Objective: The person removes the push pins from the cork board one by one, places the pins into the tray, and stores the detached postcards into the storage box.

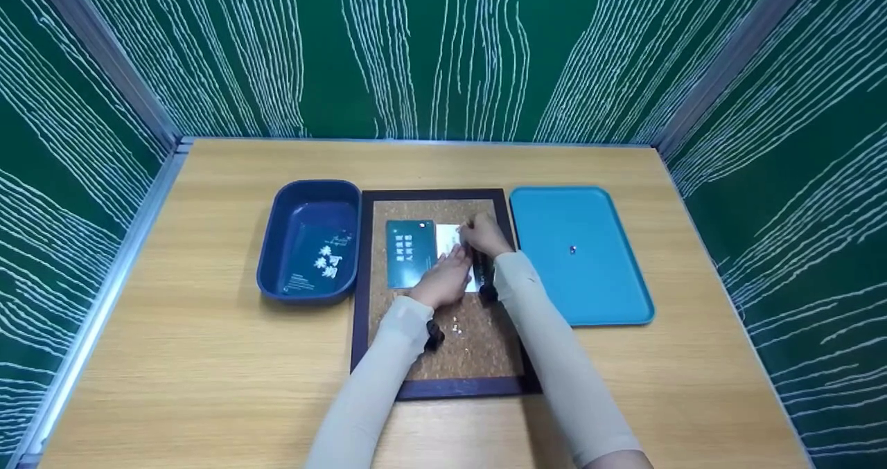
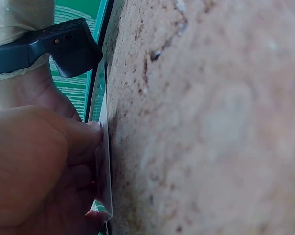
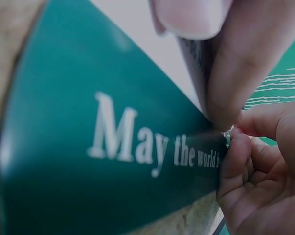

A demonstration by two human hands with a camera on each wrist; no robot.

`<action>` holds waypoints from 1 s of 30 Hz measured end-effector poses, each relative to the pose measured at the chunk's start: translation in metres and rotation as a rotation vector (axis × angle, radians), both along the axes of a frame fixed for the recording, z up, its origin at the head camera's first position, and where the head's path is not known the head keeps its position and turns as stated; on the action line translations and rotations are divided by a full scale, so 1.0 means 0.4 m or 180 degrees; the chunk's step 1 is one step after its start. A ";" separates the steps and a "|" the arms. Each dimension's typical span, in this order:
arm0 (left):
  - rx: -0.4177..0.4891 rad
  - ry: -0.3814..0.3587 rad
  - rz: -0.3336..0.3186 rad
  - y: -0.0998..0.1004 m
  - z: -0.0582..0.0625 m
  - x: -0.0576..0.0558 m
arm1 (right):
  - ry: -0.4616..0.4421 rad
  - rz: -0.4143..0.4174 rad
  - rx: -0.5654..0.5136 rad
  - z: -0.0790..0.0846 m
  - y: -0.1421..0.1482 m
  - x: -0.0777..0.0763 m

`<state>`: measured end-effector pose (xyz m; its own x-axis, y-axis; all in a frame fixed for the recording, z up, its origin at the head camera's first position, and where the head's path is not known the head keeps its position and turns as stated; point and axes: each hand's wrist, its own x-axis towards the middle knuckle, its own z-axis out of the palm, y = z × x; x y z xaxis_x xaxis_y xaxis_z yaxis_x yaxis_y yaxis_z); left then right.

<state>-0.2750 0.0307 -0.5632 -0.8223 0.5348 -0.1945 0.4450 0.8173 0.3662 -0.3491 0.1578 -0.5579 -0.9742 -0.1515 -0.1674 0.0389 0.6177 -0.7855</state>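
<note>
On a dark-framed corkboard [image 1: 478,358], a green card [image 1: 403,268] with white lettering lies with a pin [image 1: 423,225] at its top right corner. Beside it is a white card [image 1: 447,233] with a green band [image 3: 64,122] reading "May the world". My left hand [image 1: 445,276] presses on this white card, its fingers stretched over it. At the card's top edge, my right hand [image 1: 485,235] pinches a small clear pin [image 3: 229,131], mostly hidden by the thumb and finger. Several clear pins [image 1: 457,327] lie on the cork below the hands.
Left of the board stands a navy blue bin [image 1: 269,258], with a green card [image 1: 315,261] inside. To its right is a light blue tray [image 1: 596,289] bearing one small shiny piece [image 1: 572,249]. Green panels [image 1: 443,53] with white lines wall in the wooden table [image 1: 208,358].
</note>
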 end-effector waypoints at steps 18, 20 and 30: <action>-0.0038 -0.0059 -0.0011 0.000 0.002 0.000 | -0.0243 0.0020 -0.0108 0.002 0.019 -0.001; -0.0029 -0.0071 -0.0015 0.000 0.004 0.001 | -0.0309 -0.0012 -0.0089 0.002 0.022 -0.001; -0.0004 -0.0093 -0.0037 -0.001 0.010 0.001 | -0.0274 -0.0026 -0.0097 0.010 0.039 0.002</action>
